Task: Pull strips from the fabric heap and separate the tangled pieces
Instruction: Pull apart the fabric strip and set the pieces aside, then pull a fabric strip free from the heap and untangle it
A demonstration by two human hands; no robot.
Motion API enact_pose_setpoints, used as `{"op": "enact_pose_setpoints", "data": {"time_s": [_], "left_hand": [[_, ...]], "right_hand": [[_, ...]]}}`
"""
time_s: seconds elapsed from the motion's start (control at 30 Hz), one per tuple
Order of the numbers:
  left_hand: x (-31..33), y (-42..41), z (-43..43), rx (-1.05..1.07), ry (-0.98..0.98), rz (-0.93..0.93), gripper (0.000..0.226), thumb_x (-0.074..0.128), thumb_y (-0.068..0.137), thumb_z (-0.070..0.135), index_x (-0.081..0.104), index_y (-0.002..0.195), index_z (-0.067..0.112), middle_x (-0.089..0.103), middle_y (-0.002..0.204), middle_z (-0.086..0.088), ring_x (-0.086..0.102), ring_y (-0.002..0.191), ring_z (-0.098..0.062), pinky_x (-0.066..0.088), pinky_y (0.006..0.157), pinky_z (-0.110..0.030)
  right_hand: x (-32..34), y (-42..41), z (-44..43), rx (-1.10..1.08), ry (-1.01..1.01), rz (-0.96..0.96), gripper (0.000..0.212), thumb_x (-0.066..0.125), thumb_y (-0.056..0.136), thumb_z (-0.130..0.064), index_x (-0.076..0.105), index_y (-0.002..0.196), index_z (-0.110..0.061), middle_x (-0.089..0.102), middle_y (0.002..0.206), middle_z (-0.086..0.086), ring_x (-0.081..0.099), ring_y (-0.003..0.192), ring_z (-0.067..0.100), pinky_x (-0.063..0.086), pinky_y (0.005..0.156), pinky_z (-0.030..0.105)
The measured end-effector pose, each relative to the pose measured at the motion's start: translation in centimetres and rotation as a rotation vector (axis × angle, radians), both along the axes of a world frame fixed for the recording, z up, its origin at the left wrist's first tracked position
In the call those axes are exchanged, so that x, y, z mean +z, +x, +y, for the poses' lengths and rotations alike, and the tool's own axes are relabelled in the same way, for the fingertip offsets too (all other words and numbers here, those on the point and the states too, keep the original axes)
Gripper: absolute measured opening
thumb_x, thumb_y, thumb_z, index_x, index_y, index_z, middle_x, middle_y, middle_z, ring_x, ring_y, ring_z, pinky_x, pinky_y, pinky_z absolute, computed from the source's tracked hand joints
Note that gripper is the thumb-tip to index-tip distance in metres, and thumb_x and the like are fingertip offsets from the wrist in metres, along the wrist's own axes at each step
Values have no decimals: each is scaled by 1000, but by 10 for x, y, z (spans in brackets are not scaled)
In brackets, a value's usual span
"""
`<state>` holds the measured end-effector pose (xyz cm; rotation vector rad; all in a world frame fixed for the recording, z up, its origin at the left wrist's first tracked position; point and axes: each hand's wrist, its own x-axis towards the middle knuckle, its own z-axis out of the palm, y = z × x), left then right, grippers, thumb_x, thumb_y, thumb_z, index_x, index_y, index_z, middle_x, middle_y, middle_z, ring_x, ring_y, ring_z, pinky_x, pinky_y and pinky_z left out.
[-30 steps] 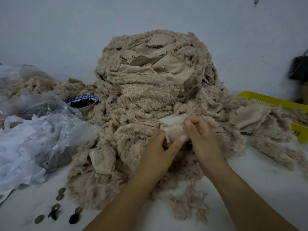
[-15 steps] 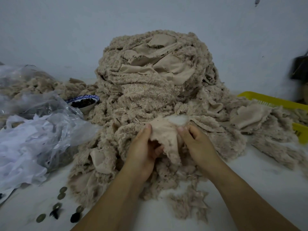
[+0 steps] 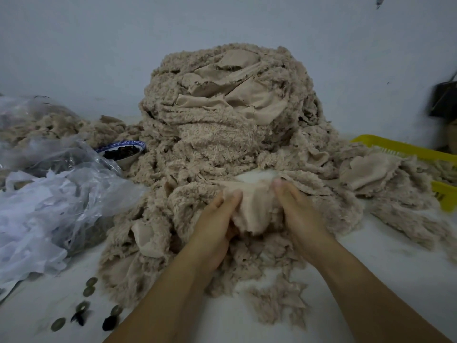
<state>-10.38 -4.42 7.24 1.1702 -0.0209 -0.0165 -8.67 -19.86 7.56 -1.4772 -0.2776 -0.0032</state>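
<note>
A tall heap of beige fleecy fabric strips (image 3: pixel 222 125) rises in the middle of the white table, spilling toward me and to both sides. At its near foot a smooth-backed beige piece (image 3: pixel 257 209) is stretched between my hands. My left hand (image 3: pixel 217 226) grips its left edge, thumb on top. My right hand (image 3: pixel 299 214) holds its right edge, fingers curled into the cloth and fingertips up against the heap. The lower part of the piece hangs into the tangle below.
Clear plastic bags (image 3: pixel 49 194) with white scraps lie at the left. A blue-rimmed bowl (image 3: pixel 123 151) of dark bits sits behind them. A yellow basket (image 3: pixel 440 169) is at the right, partly under fabric. Several coins and dark buttons (image 3: pixel 84 308) lie near the front left.
Both hands drew apart, the left going left and the right going right, and the beige piece now spreads wider between them. It has come up a little out of the tangle.
</note>
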Motion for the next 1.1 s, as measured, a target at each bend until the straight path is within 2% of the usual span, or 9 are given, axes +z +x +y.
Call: {"op": "enact_pose_setpoints", "data": {"time_s": [0.1, 0.17, 0.27, 0.37, 0.53, 0.7, 0.83, 0.93, 1.1], "left_hand": [[2, 1, 3, 35, -73, 21, 24, 54, 101, 21, 72, 109, 8, 76, 103, -13, 75, 92, -22, 60, 71, -28], [2, 1, 2, 87, -70, 29, 27, 51, 103, 25, 70, 111, 8, 77, 103, -9, 75, 92, -19, 59, 70, -26], [3, 2, 3, 137, -70, 13, 24, 50, 104, 28, 70, 106, 16, 79, 92, 4, 74, 81, -7, 56, 62, -19], [2, 3, 3, 150, -64, 28, 22, 51, 103, 32, 69, 107, 19, 78, 90, 9, 73, 80, -4, 56, 60, -18], [2, 5, 5, 167, -53, 57, 29, 49, 102, 37, 70, 109, 18, 78, 102, 5, 74, 93, -10, 57, 74, -25], [2, 3, 6, 168, -46, 74, 31, 52, 99, 39, 73, 108, 18, 78, 100, 4, 74, 87, -9, 55, 78, -30], [4, 2, 7, 171, -39, 73, 38, 51, 99, 41, 70, 115, 12, 77, 102, -4, 73, 88, -15, 56, 89, -41], [7, 0, 5, 183, -81, 86, 41, 52, 96, 42, 69, 115, 10, 77, 103, -6, 72, 93, -20, 52, 99, -50], [7, 3, 5, 213, -184, 124, 38, 52, 99, 40, 69, 111, 8, 75, 96, -6, 67, 96, -23, 49, 101, -51]], "right_hand": [[-5, -1, 5, 72, -202, -45, 16, 63, 92, -50, 63, 103, -38, 73, 98, -22, 69, 90, -1, 52, 68, 11], [-7, -1, 5, 21, -211, -60, 15, 58, 96, -46, 66, 102, -34, 74, 97, -16, 71, 90, 5, 54, 69, 18], [-4, 2, 2, -65, -122, 1, 26, 54, 97, -50, 70, 95, -30, 73, 95, -6, 70, 89, 12, 55, 80, 35], [-4, 4, 0, -86, -12, 79, 31, 54, 98, -49, 76, 95, -28, 76, 99, -3, 72, 96, 15, 57, 85, 37], [3, 2, 2, -106, 62, 165, 36, 51, 97, -52, 79, 79, -38, 78, 92, -5, 74, 87, 9, 53, 78, 29], [8, -2, 0, -115, 67, 149, 35, 49, 78, -69, 77, 78, -48, 77, 91, -13, 73, 85, 2, 52, 67, 16], [10, -2, -1, -185, 72, 213, 44, 49, 70, -74, 76, 67, -40, 75, 75, -18, 69, 67, -3, 48, 64, 22], [10, 0, -2, -242, 110, 275, 35, 55, 78, -70, 66, 78, -37, 71, 68, -23, 65, 61, -9, 45, 56, 16], [15, -1, -4, -214, 319, 390, 42, 66, 75, -66, 74, 92, -28, 77, 78, -9, 73, 67, 8, 53, 49, 23]]}}
